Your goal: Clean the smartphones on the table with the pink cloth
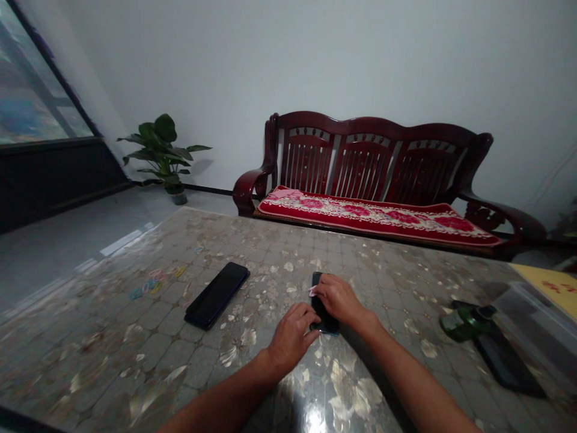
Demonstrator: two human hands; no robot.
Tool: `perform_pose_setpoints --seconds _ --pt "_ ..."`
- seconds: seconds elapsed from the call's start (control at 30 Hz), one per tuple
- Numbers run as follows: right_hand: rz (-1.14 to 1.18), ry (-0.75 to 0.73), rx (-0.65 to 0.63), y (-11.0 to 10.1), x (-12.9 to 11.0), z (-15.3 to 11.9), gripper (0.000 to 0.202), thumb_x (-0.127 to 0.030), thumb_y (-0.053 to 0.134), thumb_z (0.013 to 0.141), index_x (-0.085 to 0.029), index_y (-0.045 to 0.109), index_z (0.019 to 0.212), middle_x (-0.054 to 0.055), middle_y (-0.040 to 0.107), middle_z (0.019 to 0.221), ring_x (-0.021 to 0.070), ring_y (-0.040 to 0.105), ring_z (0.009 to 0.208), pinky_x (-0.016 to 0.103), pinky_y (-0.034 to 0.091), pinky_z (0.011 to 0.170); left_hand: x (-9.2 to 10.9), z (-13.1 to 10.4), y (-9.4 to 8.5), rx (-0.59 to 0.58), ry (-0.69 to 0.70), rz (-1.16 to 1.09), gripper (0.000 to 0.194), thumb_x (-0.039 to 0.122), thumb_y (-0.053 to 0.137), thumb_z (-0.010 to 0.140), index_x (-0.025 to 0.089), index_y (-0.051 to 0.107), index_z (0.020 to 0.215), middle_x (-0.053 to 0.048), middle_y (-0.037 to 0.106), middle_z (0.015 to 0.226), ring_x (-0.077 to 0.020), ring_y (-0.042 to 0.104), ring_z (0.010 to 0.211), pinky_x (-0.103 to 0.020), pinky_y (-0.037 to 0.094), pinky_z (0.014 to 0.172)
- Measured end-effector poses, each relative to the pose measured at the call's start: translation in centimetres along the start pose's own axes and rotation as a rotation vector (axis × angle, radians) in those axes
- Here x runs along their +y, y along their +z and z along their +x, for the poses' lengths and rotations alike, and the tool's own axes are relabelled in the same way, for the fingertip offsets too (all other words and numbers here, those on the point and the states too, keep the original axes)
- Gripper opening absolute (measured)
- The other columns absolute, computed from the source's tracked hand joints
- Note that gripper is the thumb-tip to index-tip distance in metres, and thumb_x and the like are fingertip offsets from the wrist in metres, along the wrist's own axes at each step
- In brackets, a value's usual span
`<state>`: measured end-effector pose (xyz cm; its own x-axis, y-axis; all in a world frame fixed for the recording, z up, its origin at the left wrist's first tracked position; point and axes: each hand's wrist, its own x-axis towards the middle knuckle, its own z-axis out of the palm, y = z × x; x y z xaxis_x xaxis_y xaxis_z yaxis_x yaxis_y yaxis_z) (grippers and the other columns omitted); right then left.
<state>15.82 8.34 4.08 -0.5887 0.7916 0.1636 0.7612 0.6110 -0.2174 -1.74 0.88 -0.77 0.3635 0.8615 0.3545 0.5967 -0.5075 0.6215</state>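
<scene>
A dark smartphone (327, 325) lies flat on the patterned tabletop, partly covered by my hands. My left hand (293, 334) grips its lower left edge, with the fingers bent over the side. Across its upper part rests my right hand (339, 297), fingers closed around a small whitish-pink piece (312, 291) that looks like tissue or cloth and is pressed to the screen. A second dark phone (217, 295) lies face up to the left, apart from both hands.
Several small coloured bands or clips (155, 281) lie at the left. On the right are a green bottle (466, 323) on its side, a black flat object (507, 358), a clear plastic box (541, 325) and a yellow sheet (552, 288). Behind the table stands a wooden bench (360, 162).
</scene>
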Motion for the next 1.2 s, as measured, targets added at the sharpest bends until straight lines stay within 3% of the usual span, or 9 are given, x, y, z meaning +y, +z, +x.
perform_pose_setpoints --seconds 0.13,0.23,0.57,0.8,1.0,1.2 --pt "-0.047 0.153 0.057 0.3 0.6 1.7 0.027 -0.02 0.049 0.1 -0.024 0.076 0.106 0.006 0.065 0.096 0.0184 0.059 0.093 0.027 0.041 0.081 0.1 0.0 -0.1 -0.006 -0.006 0.001 0.024 0.005 0.075 0.077 0.02 0.069 0.095 -0.004 0.067 0.099 -0.0229 0.062 0.097 -0.036 0.052 0.086" --pt "-0.079 0.152 0.04 0.3 1.0 2.5 0.028 -0.022 0.049 0.1 -0.025 0.076 0.106 0.006 0.065 0.097 0.0185 0.059 0.093 0.027 0.041 0.082 0.2 0.0 -0.1 -0.002 -0.003 -0.009 0.024 0.005 0.075 0.077 0.02 0.07 0.095 -0.004 0.067 0.099 -0.0227 0.062 0.098 -0.036 0.052 0.087" --pt "-0.17 0.279 0.029 -1.0 2.5 1.1 0.029 -0.018 0.049 0.098 -0.021 0.077 0.105 0.01 0.066 0.098 0.0215 0.06 0.092 0.029 0.041 0.08 0.3 0.3 -0.1 -0.05 0.009 0.007 0.022 0.005 0.071 0.081 0.02 0.07 0.097 -0.005 0.069 0.102 -0.0235 0.062 0.1 -0.037 0.052 0.09" --pt "-0.049 0.079 0.001 -0.5 1.4 -0.4 0.027 -0.019 0.051 0.098 -0.025 0.077 0.102 0.005 0.066 0.093 0.0189 0.059 0.09 0.028 0.041 0.078 0.4 0.4 -0.2 -0.05 0.018 0.011 0.018 0.009 0.068 0.084 0.022 0.069 0.096 -0.003 0.068 0.099 -0.0224 0.062 0.097 -0.036 0.051 0.087" --pt "-0.026 0.158 0.045 -0.6 1.8 -1.0 0.027 -0.017 0.052 0.098 -0.025 0.077 0.105 0.006 0.065 0.093 0.0184 0.06 0.088 0.027 0.042 0.078 0.5 0.3 -0.2 -0.05 0.002 0.015 0.019 0.008 0.071 0.082 0.021 0.068 0.096 -0.004 0.068 0.099 -0.0226 0.062 0.097 -0.035 0.051 0.087" --pt "-0.018 0.018 0.032 -0.2 0.8 -2.0 0.025 -0.017 0.053 0.097 -0.025 0.076 0.102 0.005 0.064 0.092 0.0183 0.058 0.09 0.028 0.04 0.078 0.3 0.3 0.0 -0.031 0.019 0.022 0.018 0.009 0.069 0.083 0.022 0.068 0.096 -0.003 0.068 0.098 -0.0221 0.062 0.096 -0.036 0.051 0.086"
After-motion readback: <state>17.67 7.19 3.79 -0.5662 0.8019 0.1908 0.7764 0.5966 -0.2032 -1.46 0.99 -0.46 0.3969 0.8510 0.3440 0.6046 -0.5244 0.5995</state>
